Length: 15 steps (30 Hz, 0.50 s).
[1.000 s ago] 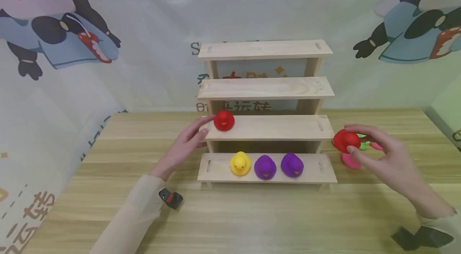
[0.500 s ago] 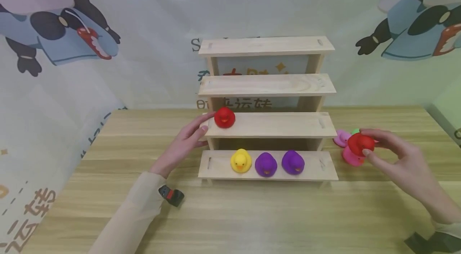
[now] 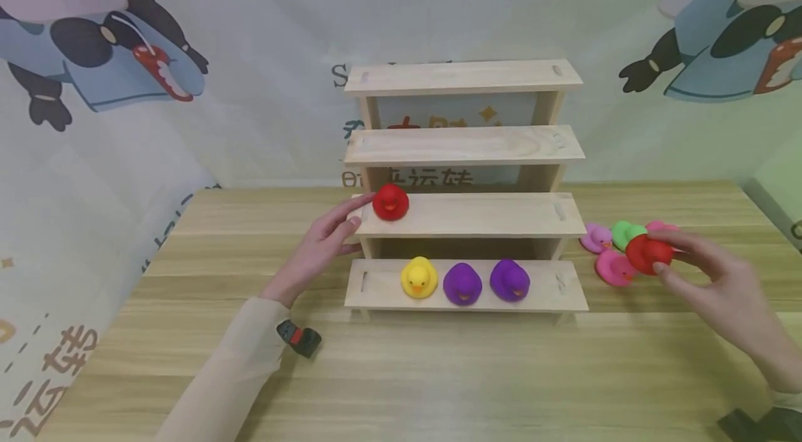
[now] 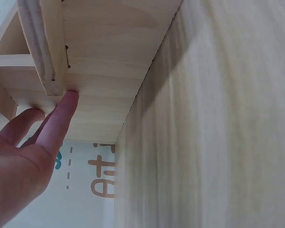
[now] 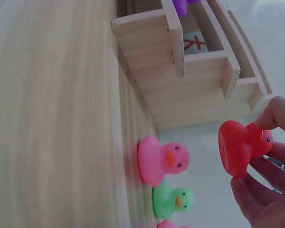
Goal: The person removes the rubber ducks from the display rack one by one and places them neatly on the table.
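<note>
Between thumb and fingers, my right hand [image 3: 720,289] holds a red rubber duck [image 3: 649,255] above the tabletop, right of the stepped wooden shelf [image 3: 495,214]. The right wrist view shows this red duck [image 5: 240,145] with its base turned outward. My left hand [image 3: 319,240] rests its fingers, loosely extended, against the left end of the second step. In the left wrist view its fingertips [image 4: 70,97] touch the wooden side. Another red duck [image 3: 390,202] sits on that step, right by the left fingertips. A yellow duck [image 3: 419,278] and two purple ducks [image 3: 462,284] stand along the lowest step.
Beside the shelf's right end, on the wood-grain table [image 3: 464,372], lie a pink duck [image 3: 612,268], a lilac duck [image 3: 596,238], a green duck [image 3: 626,235] and another pink duck [image 3: 661,226], partly hidden. A printed cloth [image 3: 269,80] hangs behind the shelf.
My right hand has carried the red duck rightward, away from the shelf's end, uncovering the lilac and green ducks. My left hand stays at the shelf; the view has shifted slightly.
</note>
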Motion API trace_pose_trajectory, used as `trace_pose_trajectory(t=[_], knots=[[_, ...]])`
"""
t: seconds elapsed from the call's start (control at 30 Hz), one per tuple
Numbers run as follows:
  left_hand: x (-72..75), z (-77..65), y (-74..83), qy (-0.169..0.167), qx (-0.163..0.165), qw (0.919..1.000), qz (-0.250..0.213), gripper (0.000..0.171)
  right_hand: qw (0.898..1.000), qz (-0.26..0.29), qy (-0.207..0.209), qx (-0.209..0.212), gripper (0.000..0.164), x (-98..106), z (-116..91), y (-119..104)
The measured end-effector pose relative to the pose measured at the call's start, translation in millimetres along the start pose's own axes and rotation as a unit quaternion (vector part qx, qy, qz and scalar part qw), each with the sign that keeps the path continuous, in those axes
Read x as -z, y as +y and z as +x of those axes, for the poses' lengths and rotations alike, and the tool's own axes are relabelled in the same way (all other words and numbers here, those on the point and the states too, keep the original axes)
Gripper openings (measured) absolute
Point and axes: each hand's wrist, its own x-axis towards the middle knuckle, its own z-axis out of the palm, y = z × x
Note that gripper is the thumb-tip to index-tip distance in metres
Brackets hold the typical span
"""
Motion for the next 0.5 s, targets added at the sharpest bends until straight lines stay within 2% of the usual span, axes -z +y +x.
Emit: trace_pose_trajectory(t=[0.27, 0.5], knots=[[0.4, 0.7, -1.5, 0.001, 0.0, 1.0, 0.001, 0.045, 1.0, 0.018, 0.0, -0.021, 0.045, 5, -6, 13], [0.7, 0.4, -1.1, 0.002, -0.004, 1.0, 0.002, 0.045, 0.999, 0.007, -0.011, -0.052, 0.052, 7, -14, 22]])
